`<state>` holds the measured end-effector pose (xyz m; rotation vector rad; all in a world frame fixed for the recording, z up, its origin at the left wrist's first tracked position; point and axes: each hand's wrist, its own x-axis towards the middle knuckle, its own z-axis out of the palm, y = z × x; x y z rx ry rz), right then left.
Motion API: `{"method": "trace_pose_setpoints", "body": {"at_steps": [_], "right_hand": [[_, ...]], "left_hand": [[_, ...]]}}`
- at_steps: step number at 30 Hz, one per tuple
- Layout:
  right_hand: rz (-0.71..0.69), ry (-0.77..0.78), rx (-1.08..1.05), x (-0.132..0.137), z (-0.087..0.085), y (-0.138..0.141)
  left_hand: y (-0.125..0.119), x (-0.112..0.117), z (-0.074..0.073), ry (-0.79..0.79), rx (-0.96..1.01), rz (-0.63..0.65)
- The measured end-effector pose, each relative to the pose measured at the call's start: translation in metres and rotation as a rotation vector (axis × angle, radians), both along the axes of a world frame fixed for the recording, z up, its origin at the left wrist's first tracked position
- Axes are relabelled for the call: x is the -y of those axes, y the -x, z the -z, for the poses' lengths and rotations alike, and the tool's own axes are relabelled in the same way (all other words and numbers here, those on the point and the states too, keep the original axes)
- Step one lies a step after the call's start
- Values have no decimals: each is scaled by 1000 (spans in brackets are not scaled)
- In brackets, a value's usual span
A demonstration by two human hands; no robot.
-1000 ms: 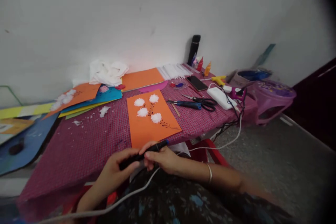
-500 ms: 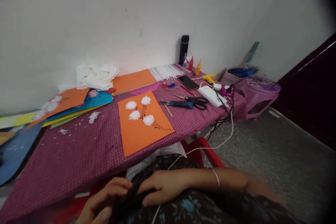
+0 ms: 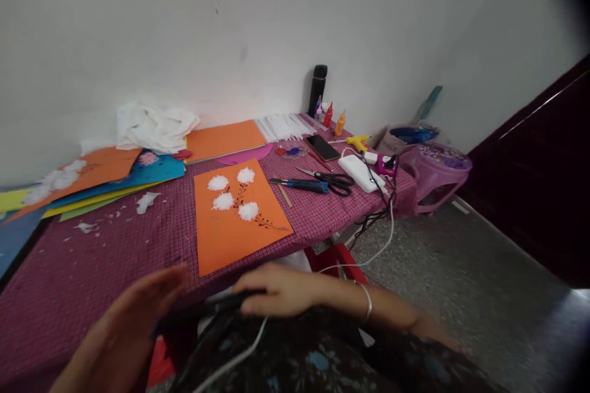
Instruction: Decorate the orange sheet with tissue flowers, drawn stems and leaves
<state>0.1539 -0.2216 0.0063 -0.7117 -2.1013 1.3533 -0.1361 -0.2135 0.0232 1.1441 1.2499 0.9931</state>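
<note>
My right hand [image 3: 281, 290] is closed around a long, thin black thing [image 3: 216, 307] at my lap; I cannot make out what it is. My left hand [image 3: 126, 319], blurred by motion, is raised by the table's front edge. Its fingers look stretched out, close to the other end of the black thing. On the table in front of both hands lies an orange sheet [image 3: 225, 245] with fluffy white flowers [image 3: 249, 211] and drawn dark stems. A white cable [image 3: 251, 347] runs across my lap beneath my right wrist.
Right of the sheet lie a blue cutter [image 3: 304, 185], black scissors [image 3: 338, 182], a phone [image 3: 322, 147], a white power bank [image 3: 359, 173] and a yellow glue gun [image 3: 357, 142]. Coloured papers [image 3: 161, 169] and white tissue [image 3: 157, 126] are at the left back. A pink stool [image 3: 428, 178] stands right.
My left hand has moved left and up, with its fingers straightening. My right hand has risen slightly with the black thing. The view has shifted a little to the right.
</note>
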Motion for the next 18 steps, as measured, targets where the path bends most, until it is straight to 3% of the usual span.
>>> {"method": "trace_pose_setpoints", "body": {"at_steps": [3,6,7,10,12,15,18], "right_hand": [[507,12,24,-39,-3,-57],[1096,-188,272,-84,-3,-125],[1161,-220,316,-98,-2,-146],[1243,-261,391,-134,0,-191],[1235,-309,418,-148,1,-201],[1119,-432,439,-151,3,-181],[857,-475,453,-134,9,-133]], "left_hand": [[-7,-54,-12,36,71,-112],[-16,-98,-13,116,122,-98],[-19,-109,-12,113,152,-132],[-28,-137,-7,100,203,-142],[-33,-151,-4,95,221,-161],[-39,-166,1,84,249,-174],[-42,-178,7,93,268,-171]]}}
